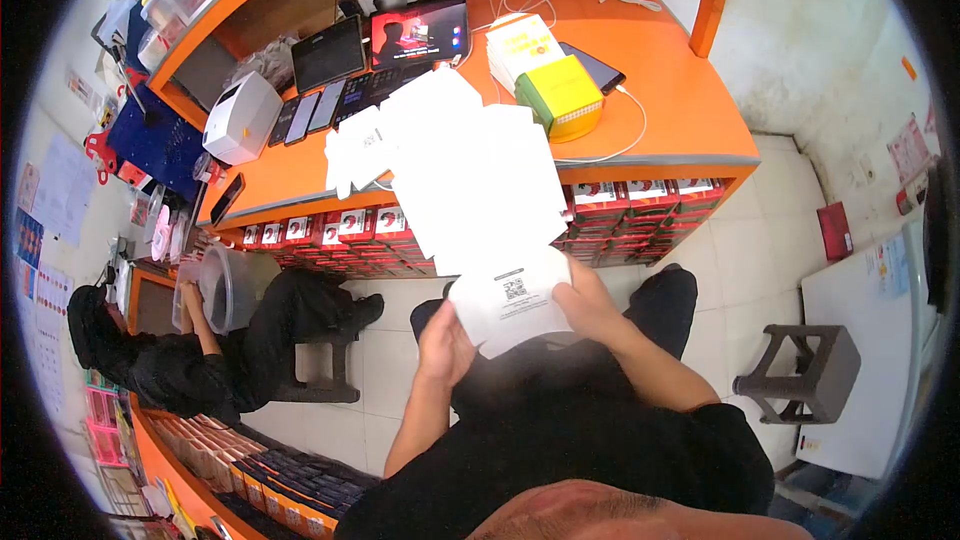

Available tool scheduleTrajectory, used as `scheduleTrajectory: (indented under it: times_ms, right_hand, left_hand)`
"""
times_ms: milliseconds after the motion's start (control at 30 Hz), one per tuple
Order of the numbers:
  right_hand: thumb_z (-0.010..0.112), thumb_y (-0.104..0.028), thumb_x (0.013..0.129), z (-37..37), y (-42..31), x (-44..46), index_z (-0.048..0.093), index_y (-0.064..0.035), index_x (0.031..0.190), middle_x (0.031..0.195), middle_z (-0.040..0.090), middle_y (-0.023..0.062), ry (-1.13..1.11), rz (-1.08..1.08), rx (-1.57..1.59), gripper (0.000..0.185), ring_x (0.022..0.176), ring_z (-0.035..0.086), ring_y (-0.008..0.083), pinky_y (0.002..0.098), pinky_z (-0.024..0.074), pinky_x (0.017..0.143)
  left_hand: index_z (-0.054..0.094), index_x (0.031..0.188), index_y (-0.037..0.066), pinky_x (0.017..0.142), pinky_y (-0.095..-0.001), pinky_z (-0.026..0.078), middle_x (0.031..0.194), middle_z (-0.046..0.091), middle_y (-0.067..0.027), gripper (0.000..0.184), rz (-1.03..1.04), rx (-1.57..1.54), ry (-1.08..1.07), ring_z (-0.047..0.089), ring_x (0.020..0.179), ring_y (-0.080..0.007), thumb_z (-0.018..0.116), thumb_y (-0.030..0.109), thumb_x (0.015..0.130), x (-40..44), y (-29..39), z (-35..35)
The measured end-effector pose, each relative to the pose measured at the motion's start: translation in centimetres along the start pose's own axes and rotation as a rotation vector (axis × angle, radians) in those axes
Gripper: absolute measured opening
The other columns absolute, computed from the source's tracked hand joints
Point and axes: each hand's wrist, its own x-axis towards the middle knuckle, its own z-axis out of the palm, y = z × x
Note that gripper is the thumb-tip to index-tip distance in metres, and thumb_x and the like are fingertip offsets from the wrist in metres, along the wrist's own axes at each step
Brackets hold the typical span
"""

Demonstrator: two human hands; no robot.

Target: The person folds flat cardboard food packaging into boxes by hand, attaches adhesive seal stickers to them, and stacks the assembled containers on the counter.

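In the head view, the left hand (446,344) and the right hand (592,304) grasp a white cut-out paper sheet (520,318) by its opposite edges, thumbs on top, its printed QR code (515,286) facing up between them. Just beyond the grip, a spread of blank white sheets (480,195) overhangs the front of an orange desk (690,100); whether it touches the held sheet I cannot tell. Farther beyond and right of the grip sits a yellow-and-green box (572,105). Past the spread, left of the grip, stands a tablet (420,32) with its screen lit. Well left of the grip, a seated co-worker in black (200,370) reaches to a clear plastic tub (228,290). Right of the grip, a gray stool (815,375) lies tipped over.
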Motion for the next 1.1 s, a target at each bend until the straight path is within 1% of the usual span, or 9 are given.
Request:
scheduleTrajectory:
  times_ms: [133,167,367,567,667,767,867,933,1100]
  right_hand:
    - [0.042,-0.001,0.085,-0.7,-0.2,-0.6,0.052,0.0059,0.135,0.115,0.067,0.0155,-0.065,0.178,0.151,0.052,0.103,0.066,0.0234,0.0372,0.0521,0.092]
    - [0.042,-0.002,0.085,-0.8,0.1,-0.6,0.052,0.0062,0.135,0.115,0.067,0.0162,-0.063,0.151,0.114,0.052,0.103,0.066,0.0240,0.0373,0.0521,0.092]
    - [0.045,-0.005,0.086,-1.0,0.5,-0.7,0.052,0.0061,0.136,0.113,0.069,0.0228,-0.096,0.043,-0.103,0.052,0.102,0.068,0.0298,0.0403,0.0526,0.093]
    - [0.047,-0.007,0.086,-1.0,0.8,-0.9,0.051,0.0057,0.137,0.111,0.070,0.0259,-0.168,0.013,-0.246,0.053,0.101,0.070,0.0337,0.0426,0.0528,0.093]
    - [0.047,-0.006,0.085,-1.3,2.0,-0.6,0.051,0.0054,0.138,0.114,0.069,0.0231,-0.129,0.047,-0.146,0.054,0.104,0.069,0.0304,0.0407,0.0522,0.094]
    - [0.046,-0.003,0.084,-1.5,1.1,-0.3,0.052,0.0048,0.139,0.118,0.067,0.0187,-0.129,0.161,0.080,0.055,0.107,0.066,0.0263,0.0386,0.0514,0.095]
    - [0.045,0.000,0.084,-1.4,-0.1,-0.5,0.053,0.0044,0.138,0.122,0.066,0.0155,-0.147,0.196,0.226,0.055,0.110,0.063,0.0239,0.0375,0.0506,0.097]
    - [0.043,0.001,0.084,-1.5,-0.6,-0.4,0.053,0.0046,0.138,0.123,0.065,0.0147,-0.196,0.226,0.200,0.055,0.111,0.063,0.0237,0.0375,0.0505,0.097]
    - [0.043,-0.001,0.085,-0.9,1.0,-0.6,0.050,0.0053,0.139,0.121,0.065,0.0183,-0.211,0.089,0.050,0.055,0.110,0.063,0.0257,0.0385,0.0496,0.099]
  left_hand:
    - [0.031,0.156,-0.004,0.119,-0.0484,0.032,0.156,0.043,-0.0175,0.069,-0.031,-0.034,-0.255,0.043,0.143,-0.0295,0.053,0.038,0.106,-0.5,-0.4,-1.8]
    - [0.034,0.155,-0.004,0.118,-0.0482,0.035,0.153,0.047,-0.0168,0.072,-0.069,-0.031,-0.226,0.046,0.141,-0.0287,0.062,0.036,0.102,-0.7,-0.3,-2.0]
    - [0.041,0.151,-0.002,0.112,-0.0421,0.043,0.145,0.055,-0.0133,0.073,-0.175,0.140,-0.211,0.055,0.132,-0.0257,0.077,0.024,0.093,-0.6,0.2,-4.0]
    - [0.041,0.151,-0.001,0.107,-0.0379,0.044,0.141,0.058,-0.0106,0.073,-0.070,0.445,-0.268,0.056,0.127,-0.0230,0.074,0.033,0.095,-0.7,-1.6,-6.3]
    - [0.040,0.153,-0.002,0.109,-0.0407,0.043,0.141,0.058,-0.0123,0.071,-0.103,0.254,-0.158,0.056,0.129,-0.0247,0.067,0.036,0.099,-1.0,-1.7,-7.4]
    - [0.039,0.153,-0.003,0.105,-0.0402,0.048,0.134,0.064,-0.0136,0.069,0.050,0.060,-0.135,0.062,0.122,-0.0252,0.062,0.038,0.102,-0.9,0.0,-3.9]
    - [0.053,0.139,-0.004,0.106,-0.0460,0.049,0.136,0.061,-0.0177,0.052,0.083,0.086,-0.197,0.061,0.124,-0.0267,0.067,0.028,0.100,-0.9,0.6,-4.6]
    - [0.055,0.134,-0.004,0.100,-0.0427,0.054,0.133,0.064,-0.0163,0.049,0.102,0.177,-0.121,0.065,0.117,-0.0248,0.073,0.021,0.096,-0.5,-0.1,-6.6]
    - [0.057,0.126,-0.002,0.095,-0.0392,0.058,0.124,0.067,-0.0125,0.054,0.114,0.129,-0.091,0.068,0.110,-0.0227,0.086,0.012,0.083,-0.3,-1.2,-7.1]
